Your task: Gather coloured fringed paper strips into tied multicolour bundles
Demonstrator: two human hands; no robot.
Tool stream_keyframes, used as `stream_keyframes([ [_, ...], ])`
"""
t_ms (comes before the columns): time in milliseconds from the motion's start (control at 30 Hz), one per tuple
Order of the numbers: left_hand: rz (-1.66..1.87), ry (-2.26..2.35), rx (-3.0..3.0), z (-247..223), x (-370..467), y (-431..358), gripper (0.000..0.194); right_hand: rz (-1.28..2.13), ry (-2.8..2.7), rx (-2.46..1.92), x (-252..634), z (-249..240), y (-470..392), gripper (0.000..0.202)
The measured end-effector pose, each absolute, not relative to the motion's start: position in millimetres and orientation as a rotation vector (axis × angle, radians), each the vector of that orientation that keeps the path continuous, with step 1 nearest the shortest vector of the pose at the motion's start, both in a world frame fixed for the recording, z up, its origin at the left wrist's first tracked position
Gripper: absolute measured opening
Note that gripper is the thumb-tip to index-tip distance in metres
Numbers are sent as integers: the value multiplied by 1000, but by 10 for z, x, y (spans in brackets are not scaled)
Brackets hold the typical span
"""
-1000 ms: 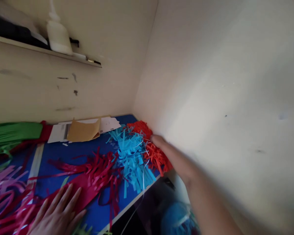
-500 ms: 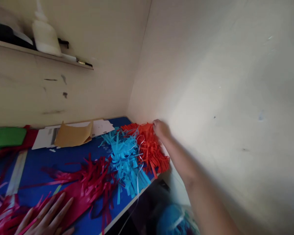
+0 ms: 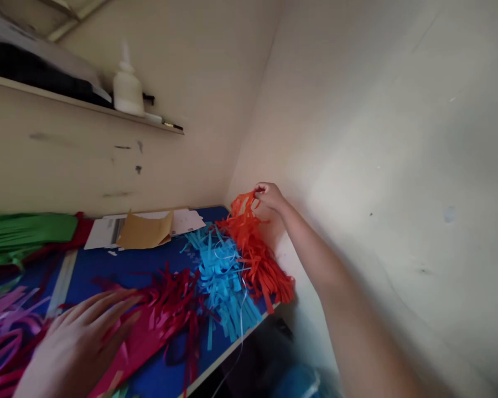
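My right hand [image 3: 269, 194] pinches the upper end of the orange fringed paper [image 3: 249, 232] near the wall corner, and part of it hangs raised from the fingers. Beside it lies blue fringed paper [image 3: 222, 282] with a thin white ribbon [image 3: 241, 309] over it, trailing past the table edge. My left hand [image 3: 81, 337] is over the dark pink fringed paper [image 3: 149, 331], its fingers stretched out and slightly spread, with nothing gripped.
Green paper [image 3: 29, 232], a brown envelope [image 3: 145, 231] and white papers [image 3: 103, 233] lie along the back of the blue table [image 3: 149, 260]. A shelf [image 3: 87, 106] above holds a white bottle [image 3: 128, 91]. Walls stand behind and at right.
My right hand has lifted the end of the orange fringed paper upward. My left hand has risen off the dark pink paper and moved up. The view has shifted slightly left.
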State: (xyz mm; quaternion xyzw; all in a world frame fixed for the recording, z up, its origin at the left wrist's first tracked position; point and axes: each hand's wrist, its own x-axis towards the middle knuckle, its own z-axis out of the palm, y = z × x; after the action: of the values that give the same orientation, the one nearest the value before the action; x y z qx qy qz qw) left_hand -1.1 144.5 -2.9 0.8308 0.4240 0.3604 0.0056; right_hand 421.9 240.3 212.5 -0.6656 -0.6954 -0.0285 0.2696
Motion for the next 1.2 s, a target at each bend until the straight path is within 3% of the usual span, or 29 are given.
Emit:
stream_keyframes([
  [200, 1545, 1300, 2419, 779, 813, 1673, 41, 131, -2110, -1529, 3545, 1965, 2246, 23],
  [333, 1496, 1404, 2381, 1015, 1130, 1845, 51, 146, -2272, -1420, 3085, 1838, 2171, 19],
  [467, 1388, 1417, 2387, 980, 1207, 1930, 55, -10, -2415, -1452, 2789, 1743, 2132, 21],
  [733, 1311, 1411, 2367, 720, 1019, 1910, 55, 27, -2485, -1467, 2685, 1614, 2091, 20],
  [900, 1330, 1570, 2257, 705, 719, 1935, 52, -20, -2112, -1328, 2308, 1317, 1398, 25],
  [967, 1364, 1641, 2206, 690, 561, 1897, 52, 93, -2171, -1153, 2055, 1076, 1130, 25],
  [1067, 1393, 1721, 2191, 594, 289, 1729, 50, 261, -2085, -1395, 1633, 731, 1027, 39],
  [1200, 1427, 1860, 2236, 402, -380, 1340, 48, 895, -1952, -1459, 1080, 495, 1186, 15],
])
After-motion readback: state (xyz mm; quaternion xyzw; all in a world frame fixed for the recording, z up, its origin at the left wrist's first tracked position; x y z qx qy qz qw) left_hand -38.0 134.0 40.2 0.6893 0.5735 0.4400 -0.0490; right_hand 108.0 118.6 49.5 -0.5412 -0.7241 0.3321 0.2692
